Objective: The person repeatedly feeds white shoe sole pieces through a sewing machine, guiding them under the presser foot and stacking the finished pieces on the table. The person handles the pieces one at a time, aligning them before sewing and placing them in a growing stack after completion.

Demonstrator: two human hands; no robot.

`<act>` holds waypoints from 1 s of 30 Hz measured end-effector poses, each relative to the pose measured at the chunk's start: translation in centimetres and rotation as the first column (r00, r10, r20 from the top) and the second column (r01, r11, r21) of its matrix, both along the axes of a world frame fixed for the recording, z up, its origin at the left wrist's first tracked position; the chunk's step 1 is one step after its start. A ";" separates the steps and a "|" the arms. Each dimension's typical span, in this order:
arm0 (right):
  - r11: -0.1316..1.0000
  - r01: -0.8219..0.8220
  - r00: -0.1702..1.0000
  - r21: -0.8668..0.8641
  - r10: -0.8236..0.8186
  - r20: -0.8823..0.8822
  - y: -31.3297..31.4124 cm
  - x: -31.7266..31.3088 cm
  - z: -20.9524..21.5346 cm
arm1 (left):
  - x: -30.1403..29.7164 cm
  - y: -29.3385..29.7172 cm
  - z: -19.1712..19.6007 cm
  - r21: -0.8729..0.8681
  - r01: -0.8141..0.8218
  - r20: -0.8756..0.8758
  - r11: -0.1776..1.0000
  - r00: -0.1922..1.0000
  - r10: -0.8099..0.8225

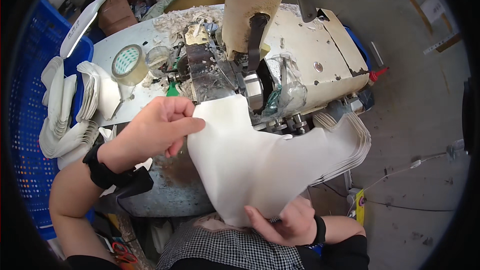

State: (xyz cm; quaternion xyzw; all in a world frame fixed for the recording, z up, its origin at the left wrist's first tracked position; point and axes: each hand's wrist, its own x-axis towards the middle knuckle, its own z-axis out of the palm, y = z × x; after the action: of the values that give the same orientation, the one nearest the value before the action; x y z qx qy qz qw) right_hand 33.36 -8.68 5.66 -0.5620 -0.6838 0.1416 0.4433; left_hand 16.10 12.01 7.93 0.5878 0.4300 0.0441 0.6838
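Note:
A white, leather-like cut piece (235,155) spreads in front of the machine, its upper edge by the metal roller (254,91). My left hand (162,125) pinches that piece at its upper left corner, thumb on top. Down at the lower edge, my right hand (285,222) grips the white piece with the thumb over it and the other fingers partly hidden. Layered edges of a stack of similar pieces (352,145) fan out on the right; how far the stack reaches beneath the top piece is hidden.
More white pieces (90,90) lie bundled at the left, beside a blue basket (30,95). A tape roll (129,65) sits on the scrap-strewn table (110,45). The machine's beige column (247,15) rises ahead, and a lamp (82,27) hangs at upper left.

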 end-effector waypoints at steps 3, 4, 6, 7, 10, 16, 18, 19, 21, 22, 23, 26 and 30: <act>0.999 -0.020 0.999 -0.041 0.018 -0.047 0.5 -0.7 -0.2 | -0.4 0.6 -0.3 0.049 0.004 0.008 0.999 1.000 -0.004; 0.999 -0.029 0.998 -0.040 0.027 -0.063 1.0 -0.9 -0.3 | -0.5 0.9 -0.3 0.042 -0.007 -0.001 0.999 1.000 0.007; 0.999 -0.011 0.997 -0.044 0.007 -0.083 1.2 -0.9 -0.3 | -0.3 1.0 -0.6 0.023 0.009 0.012 1.000 1.000 -0.009; 0.999 0.003 0.997 -0.037 -0.006 -0.082 1.3 -0.8 -0.1 | -0.3 1.2 -0.5 0.026 0.004 0.024 1.000 1.000 -0.005; 0.997 0.069 0.997 0.029 -0.068 -0.020 1.5 0.3 0.1 | 1.6 0.4 0.7 0.101 0.079 -0.058 0.992 0.996 -0.073; 0.931 0.333 0.870 0.149 -0.364 0.332 -0.1 4.6 2.4 | 2.2 -1.3 1.0 0.275 0.205 -0.082 0.939 0.978 -0.190; 0.888 0.413 0.837 0.203 -0.458 0.298 -1.2 6.5 3.0 | 2.9 -2.5 0.9 0.430 0.365 -0.073 0.826 0.926 -0.371; 0.863 0.462 0.816 0.205 -0.504 0.283 -1.9 7.4 3.4 | 3.3 -3.1 0.7 0.498 0.429 -0.073 0.754 0.887 -0.457; 0.662 0.709 0.704 0.245 -0.685 -0.187 -4.0 8.5 3.3 | 5.9 -5.2 0.1 0.531 0.456 -0.010 0.714 0.846 -0.532; 0.560 0.780 0.624 0.280 -0.728 -0.284 -5.0 9.7 3.4 | 7.4 -6.5 -0.6 0.624 0.466 -0.043 0.627 0.822 -0.568; 0.453 0.837 0.545 0.309 -0.745 -0.384 -5.8 11.3 3.6 | 8.8 -7.9 -1.6 0.710 0.463 -0.081 0.531 0.803 -0.591; 0.361 0.907 0.415 0.218 -0.672 -0.613 -9.7 16.3 1.5 | 13.7 -12.1 -4.9 0.724 0.465 -0.041 0.510 0.767 -0.640; 0.472 0.878 0.225 -0.086 -0.563 -0.795 -15.8 22.2 -7.2 | 19.5 -15.1 -8.4 0.668 0.529 -0.072 0.523 0.745 -0.663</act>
State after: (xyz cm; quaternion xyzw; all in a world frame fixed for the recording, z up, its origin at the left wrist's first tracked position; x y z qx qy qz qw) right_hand 55.51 -24.52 -1.50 -0.6074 -0.1006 -0.0113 0.7879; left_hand 35.63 -3.07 -0.45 0.8908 0.0899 0.0090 0.4453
